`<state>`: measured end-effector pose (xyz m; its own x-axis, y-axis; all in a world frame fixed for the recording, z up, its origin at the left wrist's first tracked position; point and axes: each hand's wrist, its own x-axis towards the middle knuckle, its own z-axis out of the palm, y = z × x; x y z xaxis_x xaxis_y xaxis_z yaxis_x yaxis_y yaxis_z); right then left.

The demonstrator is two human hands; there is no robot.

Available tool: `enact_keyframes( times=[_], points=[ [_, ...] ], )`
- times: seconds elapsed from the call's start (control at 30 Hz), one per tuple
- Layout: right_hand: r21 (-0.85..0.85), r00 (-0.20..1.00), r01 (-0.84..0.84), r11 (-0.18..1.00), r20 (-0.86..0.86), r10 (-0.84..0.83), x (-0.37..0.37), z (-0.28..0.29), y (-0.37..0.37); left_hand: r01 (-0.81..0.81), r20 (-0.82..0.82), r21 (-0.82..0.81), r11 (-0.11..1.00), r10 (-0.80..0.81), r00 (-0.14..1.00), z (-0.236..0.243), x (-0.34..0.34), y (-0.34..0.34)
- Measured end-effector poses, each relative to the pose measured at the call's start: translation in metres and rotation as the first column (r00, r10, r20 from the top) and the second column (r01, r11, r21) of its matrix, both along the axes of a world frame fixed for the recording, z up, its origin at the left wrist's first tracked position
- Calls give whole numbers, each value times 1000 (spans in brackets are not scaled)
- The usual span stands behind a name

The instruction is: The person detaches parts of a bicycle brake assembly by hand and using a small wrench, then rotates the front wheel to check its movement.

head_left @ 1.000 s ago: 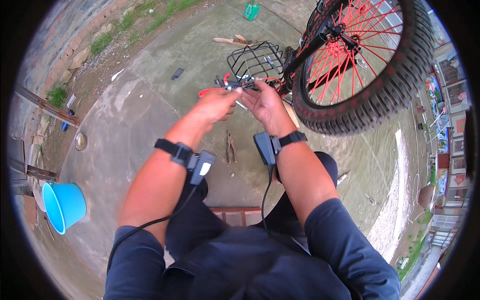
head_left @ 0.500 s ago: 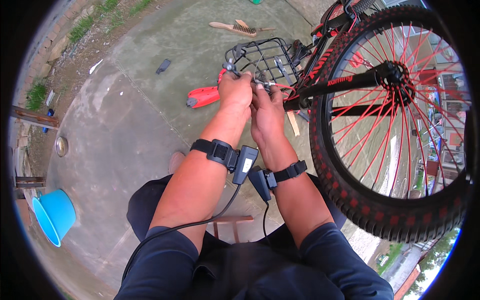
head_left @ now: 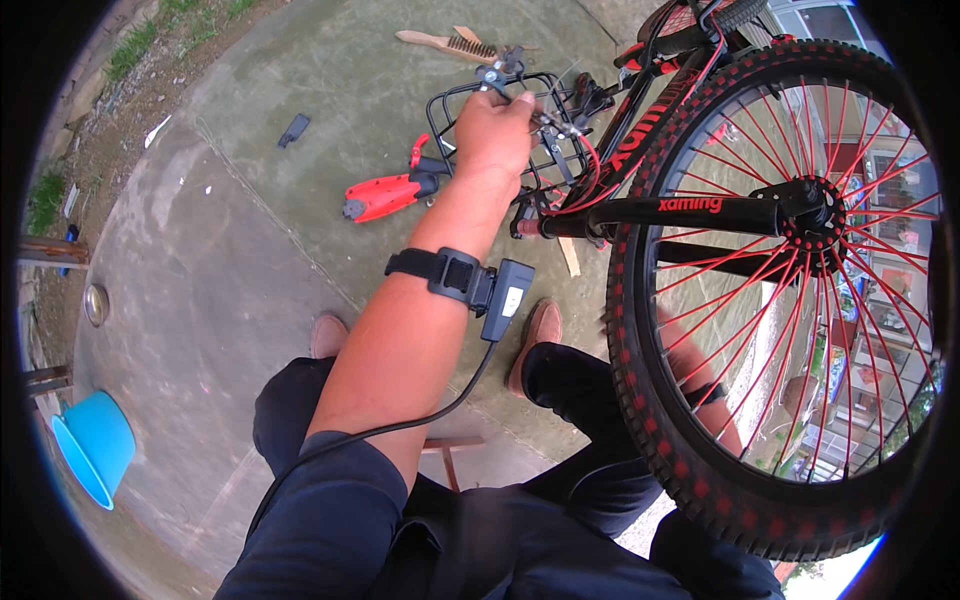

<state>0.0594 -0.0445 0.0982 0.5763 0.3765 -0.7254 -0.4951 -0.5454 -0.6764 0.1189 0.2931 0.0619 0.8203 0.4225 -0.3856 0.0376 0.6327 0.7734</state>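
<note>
My left hand (head_left: 494,137) is closed on a grey metal brake caliper (head_left: 490,78), its arms sticking out past the fingers. A red cable (head_left: 597,160) runs from the caliper's side toward the bicycle frame. Behind it lies a black wire basket (head_left: 440,104). My right hand (head_left: 672,340) is apart from the caliper, low behind the spokes of the big wheel; it is smeared, and its fingers are hard to make out. The bicycle wheel (head_left: 622,400), with a black tyre with red blocks and red spokes, stands at the right, held by a black fork (head_left: 640,212).
A wooden wire brush (head_left: 440,40) lies at the back. Nearer are a red plastic piece (head_left: 383,196) and a small black block (head_left: 294,130). At the left stand a blue bucket (head_left: 110,440) and a metal bowl (head_left: 96,304). A wooden stool (head_left: 450,443) is below me.
My right hand has let go of the caliper and moved down and right behind the wheel. My left hand keeps hold, slightly farther away. The view has shifted a little.
</note>
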Motion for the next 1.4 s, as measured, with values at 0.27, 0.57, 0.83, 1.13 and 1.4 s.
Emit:
enact_keyframes(
  times=[0.27, 0.57, 0.83, 1.13, 1.4],
  points=[
    [211, 949, 233, 949, 165, -270, 73, 26, 55, -115, 70, 362, 925, 96, 993, -15, 30, -15],
    [461, 923, 364, 809, -65, -378, 105, -20, 22, -168, 120, 644, 746, 118, 986, -5, 38, -16],
    [436, 909, 384, 814, -22, -417, 115, -22, 28, -167, 120, 684, 710, 117, 986, -3, 43, -23],
    [389, 890, 424, 818, -13, -456, 114, -33, 31, -127, 80, 710, 692, 100, 992, -10, 60, -33],
    [375, 889, 426, 824, -1, -459, 120, -38, 35, -138, 104, 733, 666, 91, 990, -10, 71, -41]
  ],
)
